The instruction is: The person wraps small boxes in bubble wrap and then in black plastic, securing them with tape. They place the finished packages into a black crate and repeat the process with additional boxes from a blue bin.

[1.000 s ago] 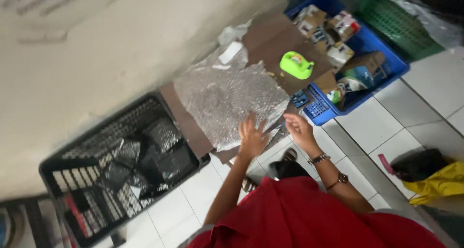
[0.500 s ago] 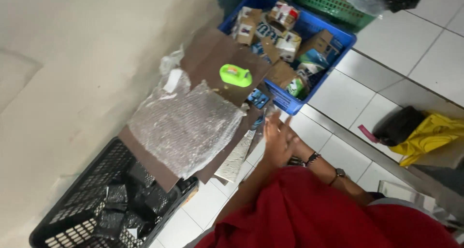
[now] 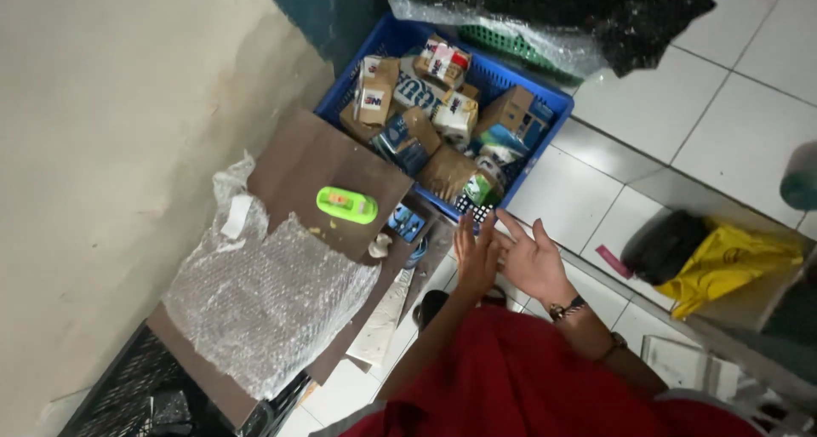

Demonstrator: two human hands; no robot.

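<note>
Below blue crate (image 3: 545, 105), at 6 o'clock: left hand (image 3: 477, 257) and right hand (image 3: 532, 260) hovering side by side, fingers spread, gripping nothing. Bubble wrap (image 3: 264, 305) lying flat at 9 o'clock on brown board (image 3: 315, 160), green tape dispenser (image 3: 346, 205) resting within reach.

Looks like a small home-run packing/shipping corner, prob. an online shop's back room. White tiled floor (image 3: 647, 122), bare plaster wall (image 3: 111, 131) on left. Blue plastic crate (image 3: 528, 84) at far centre, stuffed w/ small boxed goods. Brown cardboard sheet (image 3: 315, 160) on the floor w/ bubble wrap (image 3: 264, 305) and a green tape dispenser (image 3: 347, 205) on it. Black crate (image 3: 128, 394) near left.
</note>
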